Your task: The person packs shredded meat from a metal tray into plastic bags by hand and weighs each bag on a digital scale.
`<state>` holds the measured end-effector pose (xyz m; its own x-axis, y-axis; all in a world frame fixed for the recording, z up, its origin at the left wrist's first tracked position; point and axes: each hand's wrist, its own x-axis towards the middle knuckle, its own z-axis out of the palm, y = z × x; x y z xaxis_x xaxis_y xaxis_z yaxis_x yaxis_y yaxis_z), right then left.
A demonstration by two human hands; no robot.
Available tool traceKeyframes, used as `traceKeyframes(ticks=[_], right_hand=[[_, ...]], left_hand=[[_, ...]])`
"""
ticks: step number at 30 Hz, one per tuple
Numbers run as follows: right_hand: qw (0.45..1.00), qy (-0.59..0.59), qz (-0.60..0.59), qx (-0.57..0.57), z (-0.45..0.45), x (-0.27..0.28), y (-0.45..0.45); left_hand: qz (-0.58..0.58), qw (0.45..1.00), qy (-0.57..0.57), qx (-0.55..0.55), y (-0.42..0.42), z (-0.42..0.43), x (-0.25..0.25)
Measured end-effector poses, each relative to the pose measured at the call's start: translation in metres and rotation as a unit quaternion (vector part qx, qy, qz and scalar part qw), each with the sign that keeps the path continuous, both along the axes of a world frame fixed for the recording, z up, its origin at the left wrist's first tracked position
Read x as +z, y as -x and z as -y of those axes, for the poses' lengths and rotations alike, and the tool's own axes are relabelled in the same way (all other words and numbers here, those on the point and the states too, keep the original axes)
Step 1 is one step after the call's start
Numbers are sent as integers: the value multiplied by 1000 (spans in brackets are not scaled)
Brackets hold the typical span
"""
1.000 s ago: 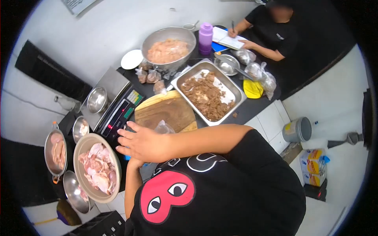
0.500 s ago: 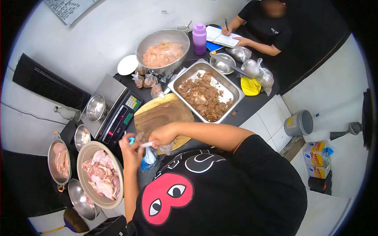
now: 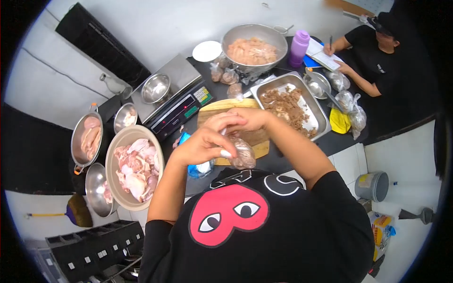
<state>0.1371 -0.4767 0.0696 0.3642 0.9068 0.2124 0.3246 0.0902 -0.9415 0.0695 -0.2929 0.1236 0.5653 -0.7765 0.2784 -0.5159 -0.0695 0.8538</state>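
Note:
Between my hands, above the front of the round wooden cutting board (image 3: 207, 113), hangs a clear plastic bag (image 3: 244, 155) filled with brown meat. My left hand (image 3: 207, 139) is curled at the bag's neck, its thumb lying along the bag's side. Fingers of my right hand (image 3: 250, 118) are closed at the top of the bag, partly hidden behind the left fingers. The neck itself is mostly covered. Next to my left wrist lies a blue and clear plastic packet (image 3: 200, 169).
Left are a digital scale (image 3: 177, 113), a beige basin (image 3: 111, 160) of raw chicken and steel bowls. Behind stand a large bowl (image 3: 283, 45) of pale meat and a purple bottle (image 3: 298, 49). A steel tray (image 3: 323, 125) holds brown meat. A co-worker (image 3: 377, 56) writes in a notebook.
My view has swung, shifting the table rightward in the picture. Earlier my hands held a twisted white bag neck stretched between them; now they overlap above the filled bag.

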Motion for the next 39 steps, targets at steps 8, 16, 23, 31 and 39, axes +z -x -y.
traceKeyframes(ticks=[8, 16, 23, 31, 39], right_hand=[[989, 31, 22, -142, -3, 25, 18], [918, -117, -368, 88, -42, -48, 33], [842, -63, -533, 56, -48, -22, 71], [928, -40, -287, -232, -14, 46, 13], [905, -1, -355, -234, -32, 31, -6]], left_hand=[[-81, 973, 122, 179, 13, -15, -28], [93, 991, 91, 32, 10, 3, 9], [207, 937, 48, 276, -24, -23, 8], [59, 956, -38, 284, -33, -38, -67], [-197, 908, 12, 370, -10, -12, -85]])
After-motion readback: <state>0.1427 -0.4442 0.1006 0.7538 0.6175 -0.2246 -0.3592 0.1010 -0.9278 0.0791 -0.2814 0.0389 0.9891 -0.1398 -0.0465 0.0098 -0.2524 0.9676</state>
